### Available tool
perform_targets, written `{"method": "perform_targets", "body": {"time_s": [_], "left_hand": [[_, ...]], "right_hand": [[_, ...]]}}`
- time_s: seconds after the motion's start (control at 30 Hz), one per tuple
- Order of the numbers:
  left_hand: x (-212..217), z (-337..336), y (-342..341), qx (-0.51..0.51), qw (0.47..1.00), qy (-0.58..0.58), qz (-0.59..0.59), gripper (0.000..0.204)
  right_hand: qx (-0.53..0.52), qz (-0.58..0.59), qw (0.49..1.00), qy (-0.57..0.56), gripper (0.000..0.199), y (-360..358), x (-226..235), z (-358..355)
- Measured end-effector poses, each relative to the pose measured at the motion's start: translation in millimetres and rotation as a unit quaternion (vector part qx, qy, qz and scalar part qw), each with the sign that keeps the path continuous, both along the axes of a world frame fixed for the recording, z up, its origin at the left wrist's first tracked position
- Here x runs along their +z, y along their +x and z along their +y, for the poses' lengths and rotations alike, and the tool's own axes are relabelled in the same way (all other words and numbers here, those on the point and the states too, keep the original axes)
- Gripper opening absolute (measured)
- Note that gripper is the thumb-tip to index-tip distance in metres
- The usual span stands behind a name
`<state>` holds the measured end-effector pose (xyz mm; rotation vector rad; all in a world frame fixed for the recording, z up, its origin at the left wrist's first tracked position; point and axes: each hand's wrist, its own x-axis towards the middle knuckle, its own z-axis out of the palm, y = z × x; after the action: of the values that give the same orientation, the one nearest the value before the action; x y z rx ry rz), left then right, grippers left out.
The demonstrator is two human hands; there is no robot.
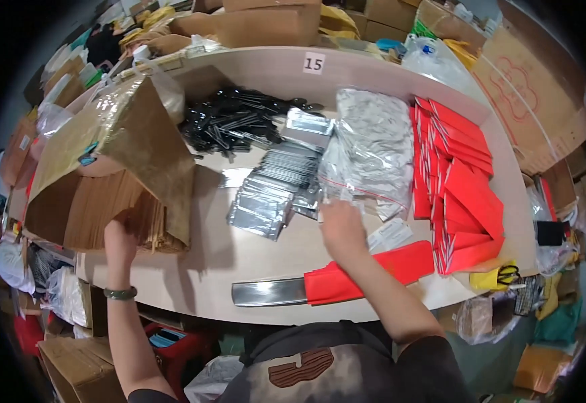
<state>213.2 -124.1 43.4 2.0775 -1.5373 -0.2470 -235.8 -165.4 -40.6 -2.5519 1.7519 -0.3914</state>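
On the left, my left hand (pixel 122 235) reaches into an open cardboard box (pixel 121 127) lying on its side. Its fingers are curled in shadow against a tightly packed row of brown card pieces (pixel 95 208). My right hand (pixel 345 228) is closed at the lower left edge of a clear zip bag (pixel 377 148) full of pale grey-white pieces; what its fingertips pinch is hidden. Beside it, to the left, flat silver packets (pixel 266 205) lie in an overlapping row. Below my right forearm a red fabric-like piece (pixel 333 285) lies by a shiny silver strip (pixel 269 293).
Black plastic pieces (pixel 232 121) are heaped at the back. Red folded pouches (pixel 464 195) are stacked on the right, above scissors (pixel 508 274) on something yellow. A raised rim (pixel 253 64) borders the table's back. Large cartons (pixel 528 94) and bags surround it.
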Motion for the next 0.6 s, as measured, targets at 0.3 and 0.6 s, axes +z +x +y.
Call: {"method": "perform_targets", "body": {"time_s": [0.3,0.6], "left_hand": [[-28,28,8,0.088,0.971,-0.221,-0.006,0.023],[-105,133,-102,0.086,0.938,-0.284,0.177,0.014]], "right_hand": [[-0.098,-0.165,0.979,0.062,0.027,-60,-15,5],[0.172,-0.24,0.953,0.062,0.019,80,-5,11]]}}
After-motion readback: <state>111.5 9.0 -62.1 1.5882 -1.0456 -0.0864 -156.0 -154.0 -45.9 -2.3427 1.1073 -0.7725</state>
